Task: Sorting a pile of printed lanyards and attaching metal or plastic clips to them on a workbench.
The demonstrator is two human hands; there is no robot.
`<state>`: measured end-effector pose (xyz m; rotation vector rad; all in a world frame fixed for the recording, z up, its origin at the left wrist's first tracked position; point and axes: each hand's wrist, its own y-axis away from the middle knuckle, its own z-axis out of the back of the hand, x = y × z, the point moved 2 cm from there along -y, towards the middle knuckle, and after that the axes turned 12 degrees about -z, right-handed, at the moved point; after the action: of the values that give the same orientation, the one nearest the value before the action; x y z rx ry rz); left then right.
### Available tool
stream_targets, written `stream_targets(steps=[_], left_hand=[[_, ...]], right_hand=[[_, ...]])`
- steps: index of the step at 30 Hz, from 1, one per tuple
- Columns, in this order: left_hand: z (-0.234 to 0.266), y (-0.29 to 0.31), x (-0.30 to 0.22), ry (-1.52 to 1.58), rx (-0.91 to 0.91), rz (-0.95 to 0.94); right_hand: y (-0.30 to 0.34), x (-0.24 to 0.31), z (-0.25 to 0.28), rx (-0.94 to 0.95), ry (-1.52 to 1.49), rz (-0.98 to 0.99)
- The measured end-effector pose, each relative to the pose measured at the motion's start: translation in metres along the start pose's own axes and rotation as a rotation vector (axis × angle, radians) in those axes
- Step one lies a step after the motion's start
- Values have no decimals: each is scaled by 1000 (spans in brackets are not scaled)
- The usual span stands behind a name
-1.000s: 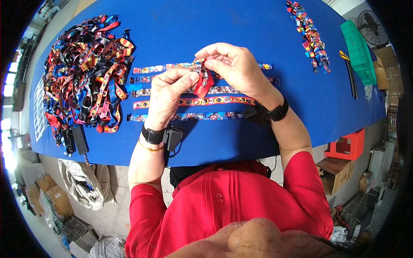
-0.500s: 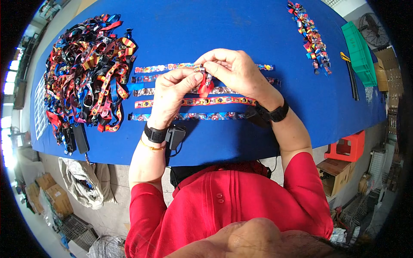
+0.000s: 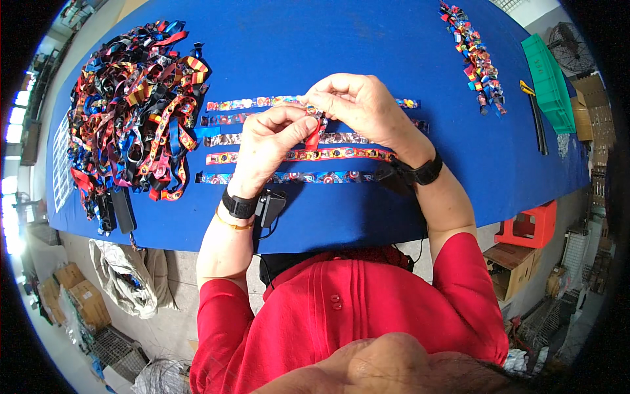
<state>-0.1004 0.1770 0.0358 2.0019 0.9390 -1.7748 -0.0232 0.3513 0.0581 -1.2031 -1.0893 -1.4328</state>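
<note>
My left hand [image 3: 274, 136] is closed in a pinch on a short folded piece of printed ribbon strap [image 3: 315, 113], with a red end hanging below the thumb. Close beside it, my right hand [image 3: 357, 105] has its fingertips pinched together at the upper end of that same strap; the exact grip is partly hidden. Beneath both hands, several printed straps lie flat in rows across the blue table, among them a red-edged strap [image 3: 328, 154] and a blue strap [image 3: 328, 177] nearest me.
A large tangled heap of lanyards [image 3: 134, 111] covers the table's left side. At the far right lies a long bundle of folded straps [image 3: 476, 59]. Past it are a yellow-handled tool [image 3: 526, 87], a black bar [image 3: 538, 125] and a green crate [image 3: 548, 82]. A red stool [image 3: 530, 224] stands beyond the table edge.
Both hands have shifted slightly to the right with the small strap. My right fingertips have moved up along it, away from my left thumb.
</note>
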Motion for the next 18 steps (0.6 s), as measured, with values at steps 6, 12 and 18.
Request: stream_targets(steps=[6, 12, 18], left_hand=[[1, -1, 2, -3, -22, -40], [3, -2, -2, 147, -81, -76], [10, -7, 5, 405, -147, -157]], right_hand=[[2, 4, -1, -82, 42, 13], [0, 1, 3, -181, 112, 43], [-1, 0, 4, -243, 76, 79]])
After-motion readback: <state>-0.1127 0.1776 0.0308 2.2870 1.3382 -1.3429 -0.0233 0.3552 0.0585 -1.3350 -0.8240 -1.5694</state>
